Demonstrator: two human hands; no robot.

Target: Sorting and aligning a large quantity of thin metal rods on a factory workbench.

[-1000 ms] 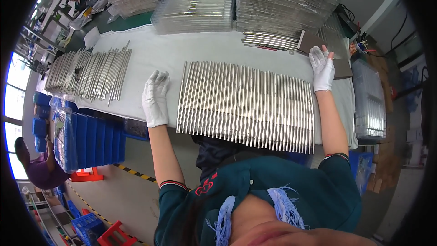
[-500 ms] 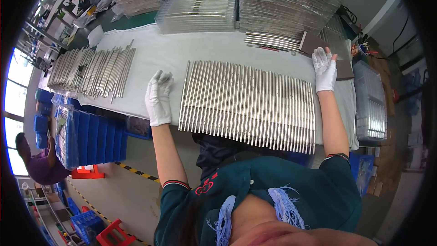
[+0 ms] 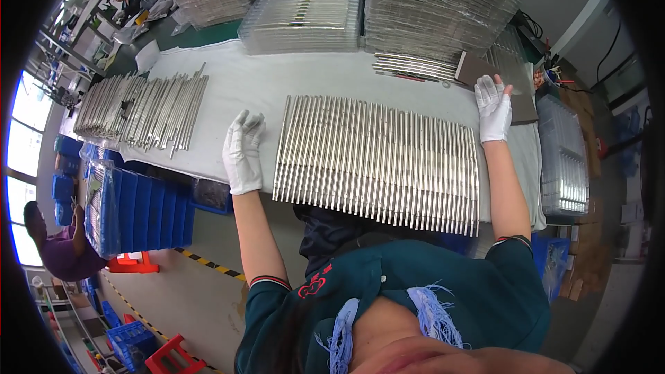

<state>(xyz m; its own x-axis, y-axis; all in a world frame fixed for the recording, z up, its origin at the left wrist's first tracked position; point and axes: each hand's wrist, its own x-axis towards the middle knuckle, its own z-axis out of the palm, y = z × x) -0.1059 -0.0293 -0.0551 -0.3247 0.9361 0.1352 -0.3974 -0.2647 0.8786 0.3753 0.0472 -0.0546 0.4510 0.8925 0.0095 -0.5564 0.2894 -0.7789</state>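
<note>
White table [image 3: 332, 76]: rod row [image 3: 377, 159], stacked trays [image 3: 301, 21] behind.

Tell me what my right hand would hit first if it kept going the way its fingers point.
Probably the dark flat plate just past the right hand; the fingertips seem to reach its edge already, though depth is hard to judge.

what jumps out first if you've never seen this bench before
The long row of metal rods laid side by side across the white table, with a white-gloved left hand flat at its left end and the right hand at its far right corner. Next, a looser pile of rods lies further left. Stacks of clear trays line the table's back edge.
</note>
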